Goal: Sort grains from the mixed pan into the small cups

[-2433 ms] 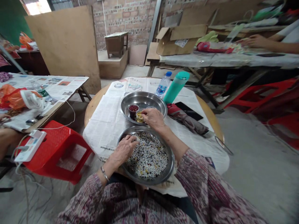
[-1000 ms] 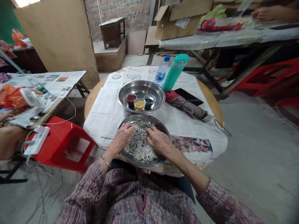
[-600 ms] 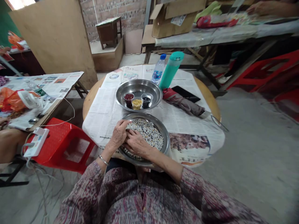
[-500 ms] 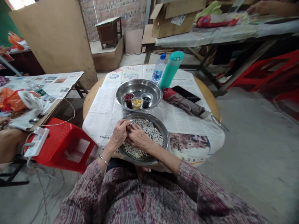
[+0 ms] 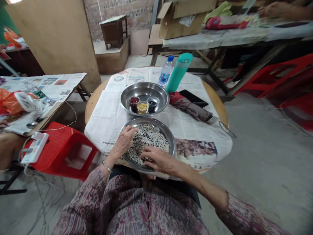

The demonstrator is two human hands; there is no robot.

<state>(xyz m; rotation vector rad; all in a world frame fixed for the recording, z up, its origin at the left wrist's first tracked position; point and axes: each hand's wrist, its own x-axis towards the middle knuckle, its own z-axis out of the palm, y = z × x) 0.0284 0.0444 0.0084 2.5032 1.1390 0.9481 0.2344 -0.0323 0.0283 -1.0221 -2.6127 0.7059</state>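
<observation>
A steel basin (image 5: 173, 143) close to my body holds a mix of white grains and black beans (image 5: 153, 137), with a few yellow bits among them. Over its left side my left hand (image 5: 125, 141) is curled, fingertips pressed together; what they hold, if anything, is hidden. My right hand (image 5: 158, 159) is low over the near part of the mix, fingers apart and bent down at the grains. Just beyond, a second steel basin (image 5: 126, 93) contains clear cups: dark red beans (image 5: 134, 101), yellow beans (image 5: 142, 107) and black beans (image 5: 152, 104).
Newspaper (image 5: 97, 114) covers the round table. Behind the basins stand a water bottle (image 5: 166, 71) and a teal bottle (image 5: 179, 73). A folded umbrella (image 5: 190, 107) lies beside a black tablet (image 5: 194, 98). To the left is a red stool (image 5: 62, 140) bearing a power strip (image 5: 35, 148).
My hands were together over the left of the near basin. The right hand has moved away, toward me and to the right, its fingers spreading. The left hand stays near its place.
</observation>
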